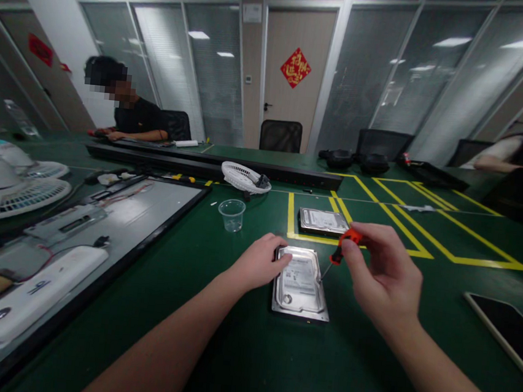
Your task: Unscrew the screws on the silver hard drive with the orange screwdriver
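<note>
A silver hard drive [301, 286] lies label side up on the green table in front of me. My left hand [264, 261] grips its upper left corner, the thumb on top and the fingers around the far edge. In my right hand [382, 266] is a screwdriver [336, 254] with a red and black handle, pinched between thumb and fingers. Its thin shaft slants down to the right edge of the drive's cover; whether the tip sits in a screw is too small to tell. Just behind lies a second hard drive [322, 221], apart from the first.
A transparent plastic cup [231, 215] and a white fan grille [245, 178] stand beyond my left hand. An opened flat panel [149, 210] with a white power strip [37, 291] fills the left. A phone [507, 330] lies right. A person [133, 110] sits across the table.
</note>
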Motion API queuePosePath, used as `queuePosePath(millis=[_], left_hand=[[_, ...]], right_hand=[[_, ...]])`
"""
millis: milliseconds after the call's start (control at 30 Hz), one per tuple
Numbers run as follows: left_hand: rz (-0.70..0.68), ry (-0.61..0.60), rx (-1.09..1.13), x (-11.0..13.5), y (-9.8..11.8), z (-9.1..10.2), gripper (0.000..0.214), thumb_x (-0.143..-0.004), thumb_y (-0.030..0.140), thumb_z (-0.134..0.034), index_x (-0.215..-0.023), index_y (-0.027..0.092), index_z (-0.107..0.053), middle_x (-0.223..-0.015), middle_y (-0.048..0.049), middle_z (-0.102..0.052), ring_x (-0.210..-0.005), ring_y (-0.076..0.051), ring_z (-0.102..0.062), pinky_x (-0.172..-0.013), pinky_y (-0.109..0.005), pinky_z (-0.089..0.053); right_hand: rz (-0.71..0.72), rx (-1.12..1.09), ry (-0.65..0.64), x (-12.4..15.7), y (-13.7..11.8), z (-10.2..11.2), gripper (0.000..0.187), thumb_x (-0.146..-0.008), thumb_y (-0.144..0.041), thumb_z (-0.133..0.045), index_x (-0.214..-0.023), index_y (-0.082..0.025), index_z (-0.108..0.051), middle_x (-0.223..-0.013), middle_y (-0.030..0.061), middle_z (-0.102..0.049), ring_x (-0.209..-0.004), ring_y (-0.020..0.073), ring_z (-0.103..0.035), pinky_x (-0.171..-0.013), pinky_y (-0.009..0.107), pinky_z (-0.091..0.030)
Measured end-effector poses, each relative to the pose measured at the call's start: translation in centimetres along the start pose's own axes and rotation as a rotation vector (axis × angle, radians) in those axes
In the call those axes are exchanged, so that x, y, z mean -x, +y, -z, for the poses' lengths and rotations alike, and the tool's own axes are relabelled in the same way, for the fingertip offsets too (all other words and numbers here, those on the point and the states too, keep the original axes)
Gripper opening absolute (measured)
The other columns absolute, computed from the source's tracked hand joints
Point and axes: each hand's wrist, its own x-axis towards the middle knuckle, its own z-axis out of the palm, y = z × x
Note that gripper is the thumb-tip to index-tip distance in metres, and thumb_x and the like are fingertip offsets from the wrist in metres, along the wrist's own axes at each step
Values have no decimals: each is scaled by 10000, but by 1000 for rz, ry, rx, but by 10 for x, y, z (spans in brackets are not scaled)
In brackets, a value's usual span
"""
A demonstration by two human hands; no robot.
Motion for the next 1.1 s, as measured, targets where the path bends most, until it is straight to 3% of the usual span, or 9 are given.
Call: queuePosePath(millis=[267,633,900,1100], left_hand=[[-9,-1,0,0,0,1,349,-985,404,-580,-1205,168,-713,-1107,-93,-660,-930,-228,-654,-879,-370,-529],[-10,4,2,0,-1,0,340,-985,402,-585,-1196,171,-716,-1107,-89,-663,-920,-224,-649,-855,-362,-524],[-1,-1,0,0,-1,0,340,-981,393,-590,-1195,164,-721,-1097,-87,-663,-912,-220,-647,-861,-361,-525],[7,-7,3,0,-1,0,359,-983,409,-587,-1214,167,-715,-1113,-89,-659,-888,-215,-644,-842,-362,-527]], right_hand=[[-90,-131,6,3,-8,-1,288,-1016,-218,-560,-1273,-281,-674,-1216,76,-721,-1105,231,-713,-944,429,-583],[-16,5,11,0,2,-1,322,-905,-195,-726,-1212,-279,-680,-1053,47,-655,-951,210,-642,-852,413,-546],[-72,-114,42,2,-8,-1,263,-1020,-216,-562,-1249,-254,-686,-1195,83,-717,-1083,206,-697,-900,366,-574],[-71,-109,48,3,-7,-4,278,-970,-189,-641,-1234,-266,-681,-1141,71,-717,-1017,210,-714,-886,388,-577]])
